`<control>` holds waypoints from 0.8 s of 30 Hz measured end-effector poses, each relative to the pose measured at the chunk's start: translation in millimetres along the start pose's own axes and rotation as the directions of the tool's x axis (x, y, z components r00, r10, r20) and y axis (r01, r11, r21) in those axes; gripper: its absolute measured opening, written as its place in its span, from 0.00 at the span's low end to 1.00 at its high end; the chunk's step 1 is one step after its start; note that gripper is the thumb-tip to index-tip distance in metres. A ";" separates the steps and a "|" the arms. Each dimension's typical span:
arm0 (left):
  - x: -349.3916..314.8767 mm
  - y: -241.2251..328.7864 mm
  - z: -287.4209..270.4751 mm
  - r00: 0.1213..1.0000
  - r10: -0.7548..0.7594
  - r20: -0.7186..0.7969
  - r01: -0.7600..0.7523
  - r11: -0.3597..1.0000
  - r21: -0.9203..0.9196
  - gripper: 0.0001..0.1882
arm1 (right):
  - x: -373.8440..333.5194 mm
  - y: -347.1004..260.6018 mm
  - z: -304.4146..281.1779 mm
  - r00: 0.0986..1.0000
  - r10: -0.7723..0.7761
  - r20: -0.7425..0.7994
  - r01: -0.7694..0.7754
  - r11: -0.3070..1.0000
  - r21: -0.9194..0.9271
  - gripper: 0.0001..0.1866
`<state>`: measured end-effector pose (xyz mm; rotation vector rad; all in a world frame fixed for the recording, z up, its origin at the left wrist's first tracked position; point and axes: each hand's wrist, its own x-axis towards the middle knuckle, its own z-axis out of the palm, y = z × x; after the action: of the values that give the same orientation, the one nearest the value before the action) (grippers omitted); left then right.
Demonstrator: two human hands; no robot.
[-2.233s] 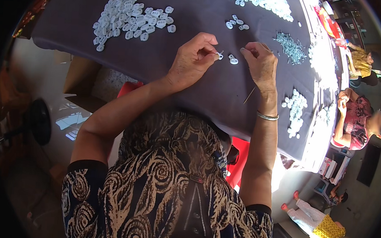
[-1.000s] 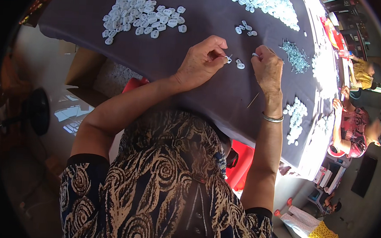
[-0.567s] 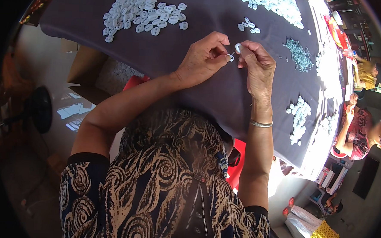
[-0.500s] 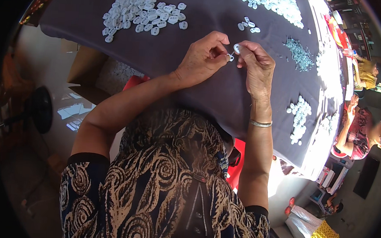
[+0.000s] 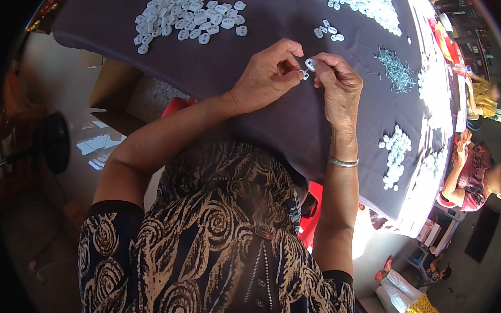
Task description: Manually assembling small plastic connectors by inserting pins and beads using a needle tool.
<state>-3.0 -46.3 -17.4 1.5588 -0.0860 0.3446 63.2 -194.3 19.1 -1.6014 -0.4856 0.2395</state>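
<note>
Close together above the dark cloth, my two hands pinch small white plastic pieces. Between thumb and fingertips, my left hand (image 5: 269,72) grips one small white plastic piece (image 5: 305,75), mostly covered by the fingers. A rounded white plastic piece with holes (image 5: 310,64) is pinched by my right hand (image 5: 340,90), just above the left one. Something thin, like a pin or screw, shows between the two pieces; its ends are too small to make out. My right wrist wears a metal bangle (image 5: 343,162).
On the dark tablecloth (image 5: 275,124) lie a heap of white flat pieces (image 5: 181,11), more white pieces (image 5: 366,9), a heap of small metal screws (image 5: 395,72) and small white caps (image 5: 395,155). A cardboard box (image 5: 109,92) stands below the left edge. Other people are at the right.
The two white pieces are slightly closer together, and less of the thin part shows between them. Both hands otherwise stay nearly where they were.
</note>
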 end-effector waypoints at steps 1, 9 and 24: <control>0.0 0.0 0.0 1.000 -0.001 0.000 0.001 1.000 0.000 0.16 | 0.0 -0.1 0.1 1.000 0.001 0.000 -0.001 1.000 0.001 0.05; 0.9 4.7 0.3 1.000 0.005 -0.027 -0.007 0.999 -0.044 0.15 | -0.8 1.9 -0.1 0.992 -0.095 0.078 0.102 0.991 -0.091 0.04; 4.7 9.4 -8.6 0.991 -0.108 0.077 0.123 0.968 -0.221 0.14 | -4.7 8.6 -4.6 0.965 -0.126 0.229 0.136 0.990 -0.030 0.13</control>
<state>-2.5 -37.3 -7.2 1.3430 -0.0809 0.1857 62.4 -200.7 10.4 -1.5865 -0.7755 0.3145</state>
